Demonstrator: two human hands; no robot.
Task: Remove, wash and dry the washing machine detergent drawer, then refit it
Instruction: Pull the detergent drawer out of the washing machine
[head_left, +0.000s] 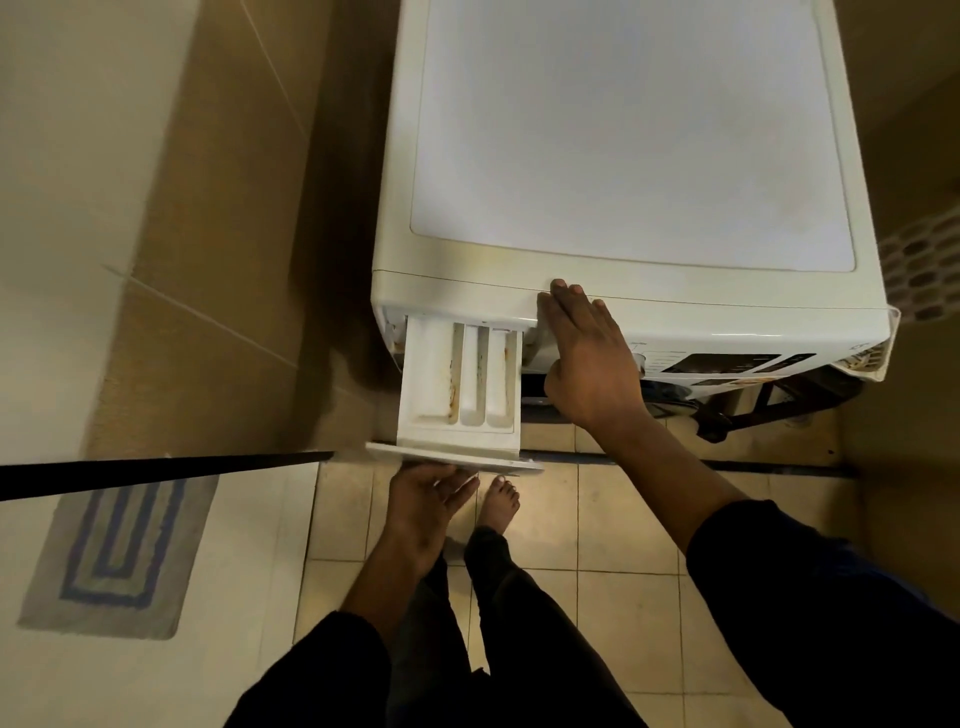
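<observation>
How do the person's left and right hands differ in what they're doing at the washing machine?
The left hand is lower, under the detergent drawer, gripping its front panel from below; the right hand is higher, on the washing machine. The left hand's fingers curl at the panel; the right hand's lie straight and flat over the front top edge, beside the drawer. Both are bare, with dark sleeves.

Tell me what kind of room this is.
Probably a home laundry or utility corner: a white washing machine with its detergent drawer pulled out, a tiled floor, and a striped mat.
</observation>
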